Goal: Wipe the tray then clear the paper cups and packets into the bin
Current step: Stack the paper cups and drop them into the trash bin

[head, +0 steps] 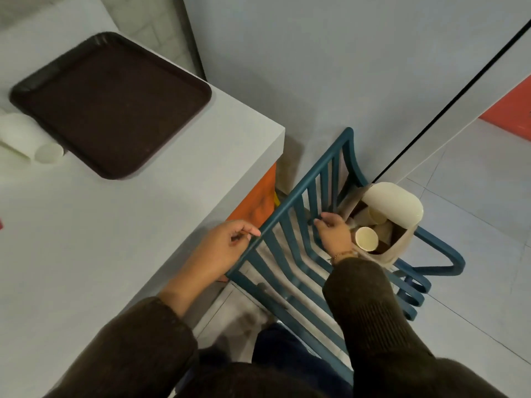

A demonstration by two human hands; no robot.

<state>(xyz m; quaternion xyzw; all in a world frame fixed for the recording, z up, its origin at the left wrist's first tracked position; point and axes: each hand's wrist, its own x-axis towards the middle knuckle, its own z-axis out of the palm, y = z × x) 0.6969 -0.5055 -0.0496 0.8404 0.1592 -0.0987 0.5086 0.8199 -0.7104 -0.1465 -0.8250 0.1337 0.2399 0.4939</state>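
Table (86, 225), bearing the bare tray (115, 104) flat near its far corner. Blue slatted chair (290, 202) just beside the table edge, its seat carrying the bin (402, 245), a soft bag probably set there for easy reach. Left hand (227, 242), fingers loosely curled at the chair's top rail; whether it pinches the rail cannot be told. Right hand (334, 234), loosely curled, apparently empty, beside the bin mouth. Paper cups (366, 238) inside the bin; further cups (26, 136) against the tray's left rim, partly cut off. No packets discernible
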